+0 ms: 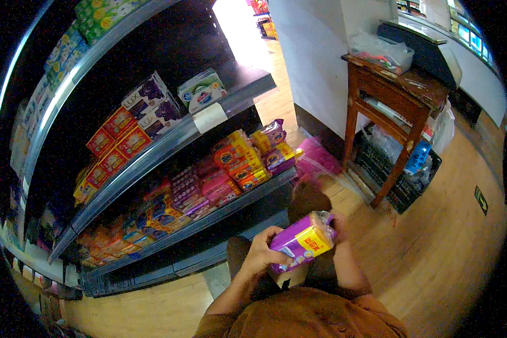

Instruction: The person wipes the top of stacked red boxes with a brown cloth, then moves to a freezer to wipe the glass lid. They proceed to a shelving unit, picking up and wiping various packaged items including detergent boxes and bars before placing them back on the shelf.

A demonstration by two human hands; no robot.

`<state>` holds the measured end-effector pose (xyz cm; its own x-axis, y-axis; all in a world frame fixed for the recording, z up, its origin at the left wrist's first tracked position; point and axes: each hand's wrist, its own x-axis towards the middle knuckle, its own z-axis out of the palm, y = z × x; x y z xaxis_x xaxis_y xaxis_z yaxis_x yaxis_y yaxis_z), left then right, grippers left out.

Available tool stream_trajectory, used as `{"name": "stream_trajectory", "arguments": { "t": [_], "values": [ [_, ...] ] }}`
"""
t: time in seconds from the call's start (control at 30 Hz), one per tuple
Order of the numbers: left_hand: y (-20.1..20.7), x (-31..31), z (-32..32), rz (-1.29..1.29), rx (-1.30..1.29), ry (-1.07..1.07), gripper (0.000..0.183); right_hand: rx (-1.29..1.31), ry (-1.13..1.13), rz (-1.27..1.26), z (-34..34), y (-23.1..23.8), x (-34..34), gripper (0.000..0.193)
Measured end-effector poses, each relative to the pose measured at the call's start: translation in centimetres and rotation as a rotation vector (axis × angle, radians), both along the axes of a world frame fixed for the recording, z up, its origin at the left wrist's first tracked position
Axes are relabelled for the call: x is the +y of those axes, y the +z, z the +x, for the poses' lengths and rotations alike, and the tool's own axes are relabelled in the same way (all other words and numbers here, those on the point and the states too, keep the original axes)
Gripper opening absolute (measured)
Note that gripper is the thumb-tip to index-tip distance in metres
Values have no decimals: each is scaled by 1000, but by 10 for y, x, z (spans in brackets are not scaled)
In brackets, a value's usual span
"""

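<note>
In front of my lap is a purple and yellow plastic-wrapped soap pack [299,241], tilted with its right end higher. My left hand [263,251] is closed around its left end, thumb along the near side. At the other end, my right hand [340,230] grips near the crinkled clear wrapping; its fingers are partly hidden and slightly blurred. Similar purple and yellow packs [278,153] lie at the right end of the lower shelf [236,204], beside orange and yellow packs [236,158].
Soap boxes [118,146] and a white and green box [201,90] stand on the middle shelf [245,84]. Pink bags [316,159] lie by the wall. Rightward, a wooden table [403,90] stands over a black crate [397,191] of plastic bags.
</note>
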<state>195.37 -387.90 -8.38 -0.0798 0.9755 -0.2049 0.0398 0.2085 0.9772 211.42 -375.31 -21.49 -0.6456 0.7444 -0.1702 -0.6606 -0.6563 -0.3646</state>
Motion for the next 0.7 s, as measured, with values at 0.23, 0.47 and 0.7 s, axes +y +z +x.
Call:
{"name": "stream_trajectory", "arguments": {
  "t": [0.23, 0.47, 0.7],
  "values": [
    [-2, 5, -12, 51, 72, 185, 52, 186, -186, 112, 19, 44, 16, 56],
    [9, 67, -20, 168, 486, 415, 54, 107, -202, -48, 21, -9, 5, 54],
    [-17, 184, -62, 612, 1097, 352, 46, 166, -152, -86, 17, -71, 14, 48]
  ]
}}
